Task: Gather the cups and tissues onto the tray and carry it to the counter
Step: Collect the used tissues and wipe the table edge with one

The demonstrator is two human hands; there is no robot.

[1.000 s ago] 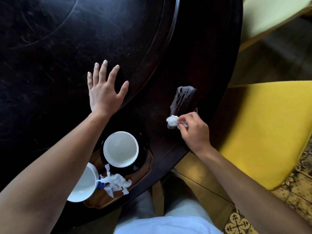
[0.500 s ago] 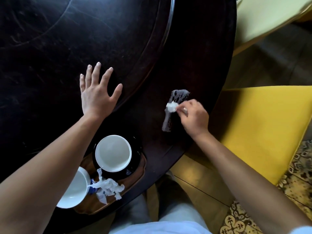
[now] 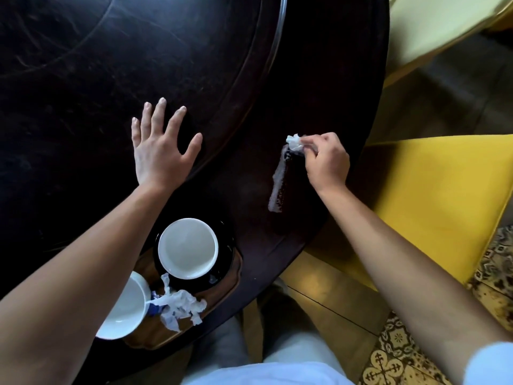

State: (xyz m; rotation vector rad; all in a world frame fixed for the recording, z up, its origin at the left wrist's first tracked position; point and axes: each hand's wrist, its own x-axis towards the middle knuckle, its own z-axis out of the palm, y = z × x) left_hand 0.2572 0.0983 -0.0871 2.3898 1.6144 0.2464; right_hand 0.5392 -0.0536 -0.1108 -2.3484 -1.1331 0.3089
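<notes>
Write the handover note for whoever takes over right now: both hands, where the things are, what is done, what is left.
Left hand: flat and spread on the dark round wooden table, holding nothing.
Right hand: pinches a small crumpled white tissue wad at the far end of a wet streak.
On the brown wooden tray: two white cups, one on a black saucer, and a crumpled white tissue.
Left: add the wad, carry the tray to the counter.

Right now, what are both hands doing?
Left hand: open, flat on the table.
Right hand: pinching a tissue wad.
</notes>
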